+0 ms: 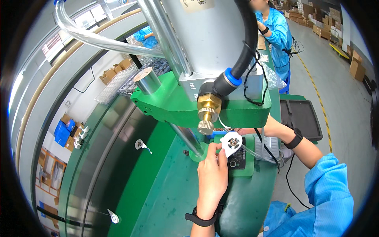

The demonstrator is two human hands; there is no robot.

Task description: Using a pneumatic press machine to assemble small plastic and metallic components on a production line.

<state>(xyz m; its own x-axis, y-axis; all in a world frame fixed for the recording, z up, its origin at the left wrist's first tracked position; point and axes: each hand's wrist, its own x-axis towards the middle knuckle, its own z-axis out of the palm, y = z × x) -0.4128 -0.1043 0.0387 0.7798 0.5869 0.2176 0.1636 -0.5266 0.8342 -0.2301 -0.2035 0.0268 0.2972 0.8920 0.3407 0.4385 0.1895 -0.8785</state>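
My left hand (211, 173) pinches a white round plastic housing (226, 149) by its narrow lower end, between thumb and fingers. A dark metal hub (233, 142) shows in the middle of the housing. The held piece is in front of the black control panel (239, 158) on the press's green base. My right hand (269, 128) reaches in from the right, below the press head and just beyond the housing. Its fingertips are partly hidden behind the housing and beside a blue tray edge (218, 134), so its grip does not show.
A pneumatic press with a green head plate (169, 103) and brass valve (207, 114) stands above my hands. Two more white housings, one (139, 144) farther off and one (114, 218) nearer, lie on the green belt at left. A co-worker in blue (279, 39) is beyond.
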